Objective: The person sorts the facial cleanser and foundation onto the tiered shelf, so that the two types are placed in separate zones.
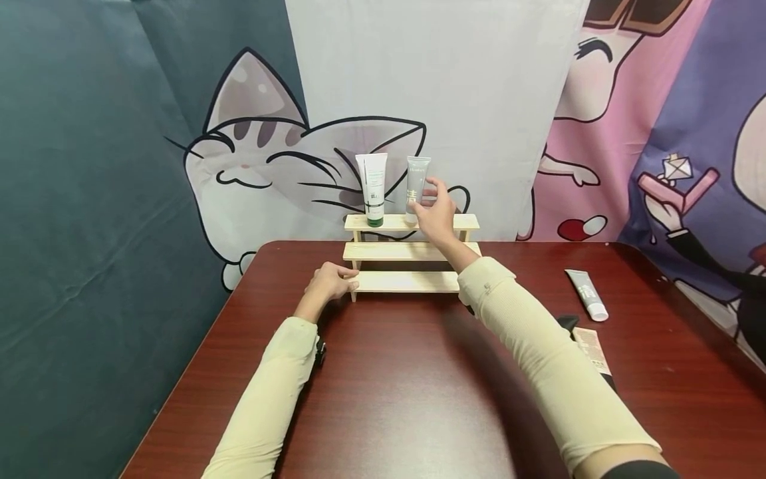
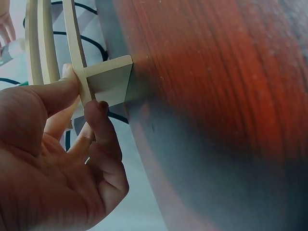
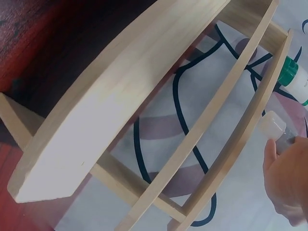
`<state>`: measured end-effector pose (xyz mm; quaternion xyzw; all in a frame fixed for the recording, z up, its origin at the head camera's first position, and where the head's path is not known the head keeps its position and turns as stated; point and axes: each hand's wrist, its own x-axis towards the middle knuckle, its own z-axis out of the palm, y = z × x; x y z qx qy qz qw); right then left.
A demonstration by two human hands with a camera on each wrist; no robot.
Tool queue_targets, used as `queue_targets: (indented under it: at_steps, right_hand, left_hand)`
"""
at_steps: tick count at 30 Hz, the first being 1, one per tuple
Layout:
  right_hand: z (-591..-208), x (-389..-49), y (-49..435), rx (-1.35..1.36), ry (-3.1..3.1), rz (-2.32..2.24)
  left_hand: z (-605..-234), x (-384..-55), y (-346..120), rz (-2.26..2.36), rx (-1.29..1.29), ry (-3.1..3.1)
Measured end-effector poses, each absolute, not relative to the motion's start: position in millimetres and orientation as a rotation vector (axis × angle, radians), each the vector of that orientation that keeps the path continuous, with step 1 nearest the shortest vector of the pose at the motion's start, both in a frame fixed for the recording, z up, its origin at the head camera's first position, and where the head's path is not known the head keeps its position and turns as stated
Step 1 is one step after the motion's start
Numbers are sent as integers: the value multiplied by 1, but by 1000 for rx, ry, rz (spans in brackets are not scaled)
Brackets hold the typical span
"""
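Observation:
A three-tier wooden rack (image 1: 408, 282) stands at the far side of the table. My left hand (image 1: 330, 282) pinches the left end of its lowest shelf; the left wrist view shows the thumb on top and fingers curled round the edge. On the top shelf, a white tube (image 1: 374, 185) with a green cap stands upright. To its right, my right hand (image 1: 438, 211) grips a slim grey tube (image 1: 417, 174) between thumb and fingers, cap downward. In the right wrist view the grey tube's pale cap (image 3: 273, 124) is close to the top shelf's edge.
Another grey tube (image 1: 586, 294) lies on the dark red table (image 1: 383, 399) at the right. Nearer, a pink-labelled item (image 1: 592, 347) with black ends is partly covered by my right sleeve. A printed cartoon backdrop (image 1: 251, 153) hangs behind the rack.

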<state>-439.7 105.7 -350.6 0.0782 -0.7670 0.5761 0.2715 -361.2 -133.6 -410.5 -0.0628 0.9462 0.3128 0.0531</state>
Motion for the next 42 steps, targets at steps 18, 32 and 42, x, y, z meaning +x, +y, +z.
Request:
queue_targets:
  at_steps: [18, 32, 42]
  right_hand:
    - [-356, -442, 98, 219, -2094, 1531]
    - [-358, -442, 98, 239, -2082, 1516]
    - [-358, -441, 99, 225, -2156, 1504]
  left_hand:
    - [-410, -362, -133, 955, -200, 2860]
    - [-410, -360, -133, 954, -213, 2872]
    - [-410, -361, -133, 950, -211, 2871]
